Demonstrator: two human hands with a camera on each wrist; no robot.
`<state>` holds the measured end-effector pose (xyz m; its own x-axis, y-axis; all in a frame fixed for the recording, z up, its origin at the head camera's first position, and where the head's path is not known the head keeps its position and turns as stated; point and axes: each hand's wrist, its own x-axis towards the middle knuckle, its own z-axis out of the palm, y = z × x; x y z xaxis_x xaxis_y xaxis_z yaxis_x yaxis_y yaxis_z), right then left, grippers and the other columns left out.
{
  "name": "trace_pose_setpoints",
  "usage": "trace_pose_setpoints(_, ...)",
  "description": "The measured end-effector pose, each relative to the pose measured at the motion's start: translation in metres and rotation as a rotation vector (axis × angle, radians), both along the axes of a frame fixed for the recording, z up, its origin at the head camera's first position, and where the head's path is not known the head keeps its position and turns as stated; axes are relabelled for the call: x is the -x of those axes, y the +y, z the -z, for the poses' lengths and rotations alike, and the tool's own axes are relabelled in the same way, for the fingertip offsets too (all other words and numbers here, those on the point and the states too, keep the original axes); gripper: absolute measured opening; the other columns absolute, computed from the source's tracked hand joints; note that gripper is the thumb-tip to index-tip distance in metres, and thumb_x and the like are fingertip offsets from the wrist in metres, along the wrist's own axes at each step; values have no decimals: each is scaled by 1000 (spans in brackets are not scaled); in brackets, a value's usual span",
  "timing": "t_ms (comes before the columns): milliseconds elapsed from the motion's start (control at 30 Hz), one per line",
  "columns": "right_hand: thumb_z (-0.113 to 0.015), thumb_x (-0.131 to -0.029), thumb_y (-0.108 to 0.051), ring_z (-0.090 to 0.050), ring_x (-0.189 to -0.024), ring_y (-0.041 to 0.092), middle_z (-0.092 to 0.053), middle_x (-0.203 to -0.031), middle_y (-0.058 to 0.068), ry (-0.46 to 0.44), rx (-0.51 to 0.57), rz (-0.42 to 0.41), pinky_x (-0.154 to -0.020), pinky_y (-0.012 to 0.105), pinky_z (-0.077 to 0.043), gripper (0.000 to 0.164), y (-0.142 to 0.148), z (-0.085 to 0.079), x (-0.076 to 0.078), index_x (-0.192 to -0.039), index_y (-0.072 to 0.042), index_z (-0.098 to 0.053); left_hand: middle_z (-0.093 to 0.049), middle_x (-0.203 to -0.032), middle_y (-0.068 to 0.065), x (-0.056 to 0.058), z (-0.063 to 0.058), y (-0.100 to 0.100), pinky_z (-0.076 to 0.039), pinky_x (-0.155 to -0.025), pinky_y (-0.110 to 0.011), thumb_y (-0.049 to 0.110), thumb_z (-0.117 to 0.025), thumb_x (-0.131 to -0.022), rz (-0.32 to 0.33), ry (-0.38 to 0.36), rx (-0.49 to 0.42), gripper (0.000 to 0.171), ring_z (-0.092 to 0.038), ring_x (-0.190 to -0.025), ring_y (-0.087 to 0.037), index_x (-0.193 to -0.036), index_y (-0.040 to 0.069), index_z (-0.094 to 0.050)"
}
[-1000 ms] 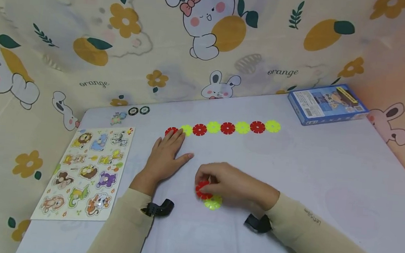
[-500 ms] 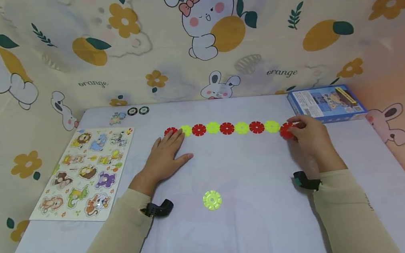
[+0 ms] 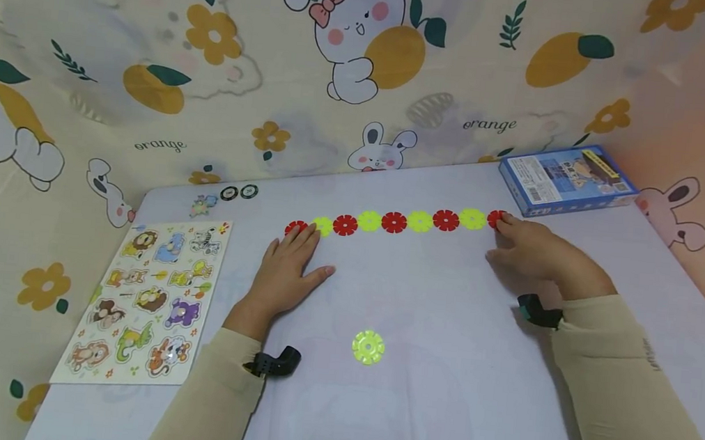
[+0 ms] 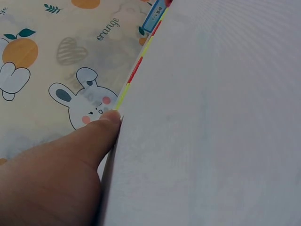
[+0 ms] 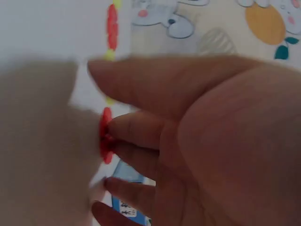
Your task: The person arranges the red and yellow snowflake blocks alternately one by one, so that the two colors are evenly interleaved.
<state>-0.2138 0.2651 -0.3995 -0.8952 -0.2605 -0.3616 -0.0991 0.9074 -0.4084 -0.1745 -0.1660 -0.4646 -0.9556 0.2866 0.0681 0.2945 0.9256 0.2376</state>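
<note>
A row of red and yellow-green notched plastic discs (image 3: pixel 393 222), colours alternating, runs across the back of the table. My left hand (image 3: pixel 281 277) lies flat, its fingertips resting on the red disc (image 3: pixel 294 227) at the row's left end and reaching the yellow-green one beside it. At the right end, fingertips of my right hand (image 3: pixel 541 250) press on a red disc (image 5: pixel 106 136), partly covering it. The right wrist view shows the thumb (image 5: pixel 127 77) apart from that disc. A single yellow-green disc (image 3: pixel 368 347) lies nearer the front, between the forearms.
On the left lies an animal puzzle board (image 3: pixel 147 293). Behind it are two black round pieces (image 3: pixel 239 192) and a small colourful animal piece (image 3: pixel 203 205). A blue box (image 3: pixel 568 180) sits at the back right, close behind my right hand. A patterned cloth wall borders the table.
My right hand carried a red disc from the front to the row's right end, laid it down, and its thumb has since come off it. The left hand stayed put.
</note>
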Motion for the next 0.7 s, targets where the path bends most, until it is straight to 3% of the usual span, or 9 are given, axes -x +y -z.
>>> trace_pose_setpoints(267, -60, -84, -61, -10, -134, 54, -13, -154, 27, 26, -71, 5, -95, 74, -18, 97, -5, 7, -2, -148, 2, -26, -17, -158, 3, 0, 2, 0, -7, -112, -52, 72, -40, -87, 2, -5, 7, 86, -8, -144, -21, -153, 18, -26)
trace_pose_setpoints(700, -61, -83, -62, -7, -137, 50, -12, -153, 27, 14, -51, 24, -90, 79, -10, 100, -19, 3, -2, -150, 1, -22, -28, -155, 1, -3, -3, -3, -12, -110, -55, 64, -49, -88, -32, 47, -36, 78, -17, -143, -23, -148, 17, -38)
